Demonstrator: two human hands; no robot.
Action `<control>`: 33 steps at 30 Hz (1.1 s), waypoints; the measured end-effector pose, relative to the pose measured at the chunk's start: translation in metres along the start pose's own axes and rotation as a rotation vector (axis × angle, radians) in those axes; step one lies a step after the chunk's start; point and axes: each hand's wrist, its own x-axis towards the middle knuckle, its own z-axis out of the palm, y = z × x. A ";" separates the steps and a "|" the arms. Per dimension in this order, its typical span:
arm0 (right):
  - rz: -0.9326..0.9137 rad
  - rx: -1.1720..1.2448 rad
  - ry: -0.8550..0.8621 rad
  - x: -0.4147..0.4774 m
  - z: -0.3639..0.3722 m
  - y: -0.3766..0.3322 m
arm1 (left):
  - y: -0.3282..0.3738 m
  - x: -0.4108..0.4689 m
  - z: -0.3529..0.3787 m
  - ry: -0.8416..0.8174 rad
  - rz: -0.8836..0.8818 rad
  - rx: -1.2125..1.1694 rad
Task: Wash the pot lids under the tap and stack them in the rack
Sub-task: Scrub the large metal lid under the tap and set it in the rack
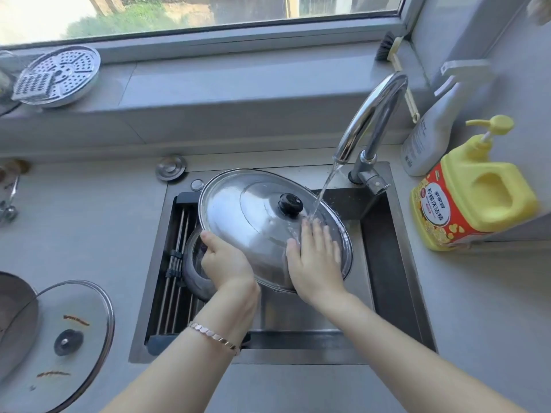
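A large steel pot lid (253, 216) with a black knob is tilted over the sink (396, 263). My left hand (225, 260) grips its near left rim. My right hand (313, 257) lies flat on its top, fingers together, just below the knob. Water runs from the tap (372, 111) onto the lid beside the knob. Under the lid, a smaller glass lid (193, 263) rests on the roll-up rack (176, 281) across the sink's left side. A dirty glass lid (62, 341) with brown streaks lies on the counter at the left.
A yellow dish soap jug (474, 192) and a white spray bottle (432, 126) stand right of the tap. A steel steamer plate with a grater (59, 76) leans on the windowsill. A pan's edge (15, 320) shows at far left. A brush (396, 70) lies on the sill.
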 end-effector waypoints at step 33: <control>-0.390 0.148 0.015 0.083 -0.058 0.050 | 0.005 0.035 -0.028 -0.511 0.143 0.200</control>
